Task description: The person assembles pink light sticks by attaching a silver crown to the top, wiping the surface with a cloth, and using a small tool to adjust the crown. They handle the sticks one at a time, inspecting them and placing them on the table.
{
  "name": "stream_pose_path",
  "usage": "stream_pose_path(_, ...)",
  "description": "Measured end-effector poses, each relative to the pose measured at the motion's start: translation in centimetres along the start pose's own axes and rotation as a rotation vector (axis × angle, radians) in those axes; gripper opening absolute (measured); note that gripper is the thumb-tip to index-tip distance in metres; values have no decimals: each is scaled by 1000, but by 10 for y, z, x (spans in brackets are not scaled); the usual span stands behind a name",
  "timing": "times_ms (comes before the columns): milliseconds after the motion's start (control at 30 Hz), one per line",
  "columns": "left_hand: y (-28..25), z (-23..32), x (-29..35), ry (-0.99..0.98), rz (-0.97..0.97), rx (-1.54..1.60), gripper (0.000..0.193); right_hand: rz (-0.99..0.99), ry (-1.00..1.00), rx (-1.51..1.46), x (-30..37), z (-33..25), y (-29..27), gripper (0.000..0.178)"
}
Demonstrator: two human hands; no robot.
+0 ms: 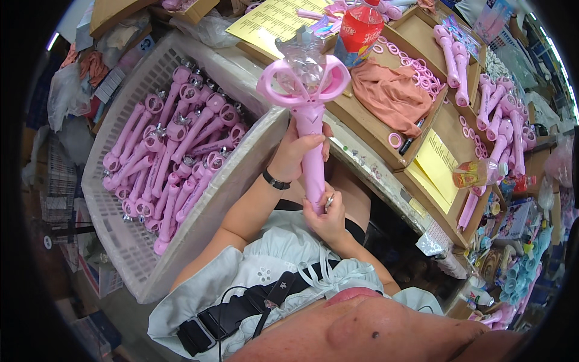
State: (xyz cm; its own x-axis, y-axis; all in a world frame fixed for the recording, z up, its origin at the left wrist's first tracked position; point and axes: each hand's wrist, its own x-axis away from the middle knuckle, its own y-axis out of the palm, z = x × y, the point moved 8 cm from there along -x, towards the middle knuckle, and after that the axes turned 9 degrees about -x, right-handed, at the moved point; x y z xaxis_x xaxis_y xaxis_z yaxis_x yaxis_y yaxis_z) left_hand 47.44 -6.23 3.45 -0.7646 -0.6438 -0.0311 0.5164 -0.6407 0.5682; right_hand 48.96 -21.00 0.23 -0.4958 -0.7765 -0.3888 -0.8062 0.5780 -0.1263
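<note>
A pink toy wand (312, 158) stands nearly upright in front of my body, its head pointing away from me. That head has a clear dome with a silvery crown-like top and pink loops at the sides. My left hand (294, 152) is closed round the upper handle, below the loops. Lower down, my right hand (327, 218) grips the bottom end of the same handle. A small shiny metallic thing shows at its fingers; what it is, I cannot make out.
On my left, a white plastic crate (96, 163) holds many similar pink wands. Cardboard trays (386, 158) on the bench to the right carry pink rings, a peach cloth (389, 90) and yellow sheets (431, 169). A red-labelled bottle (362, 27) stands behind the wand.
</note>
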Motion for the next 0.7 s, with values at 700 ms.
stream_pose_path(700,7,22,-4,128,-44,-217,52,2,-21,-42,10,3,-2,44)
